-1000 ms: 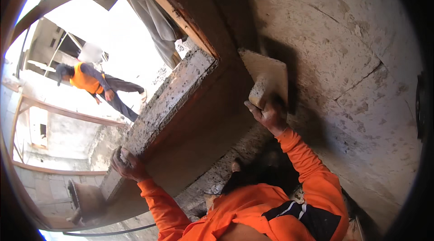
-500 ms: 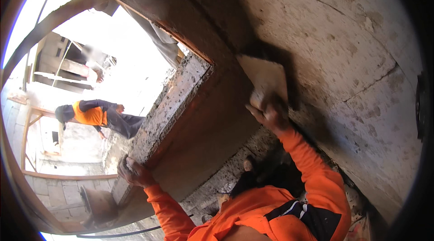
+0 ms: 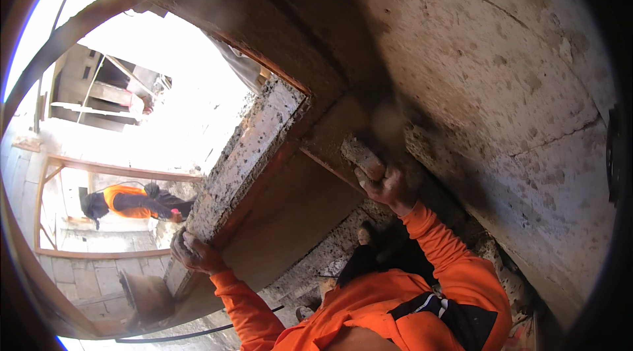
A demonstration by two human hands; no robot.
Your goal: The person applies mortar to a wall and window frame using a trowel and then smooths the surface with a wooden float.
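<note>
My right hand (image 3: 390,189) is closed around the thick grey handle of a plastering float (image 3: 361,155). The float is turned nearly edge-on, its long thin edge lying along the brown plastered wall face (image 3: 297,193) beneath the opening; whether its whole face touches cannot be made out. To the left, my left hand (image 3: 196,255) curls over the lower end of a rough concrete ledge (image 3: 247,146), its fingers on the ledge's edge. Orange sleeves cover both my forearms.
A pale, cracked wall (image 3: 501,87) rises close on my right. Beyond the opening a person in an orange and dark top (image 3: 128,201) bends over near a wooden frame (image 3: 112,254). A bucket-like container (image 3: 146,298) stands at lower left. A dark cable (image 3: 198,333) runs below it.
My right hand has swung the float from the pale right wall leftward to the brown wall face, turning its plate edge-on. My left hand stays on the ledge. The other person has bent lower.
</note>
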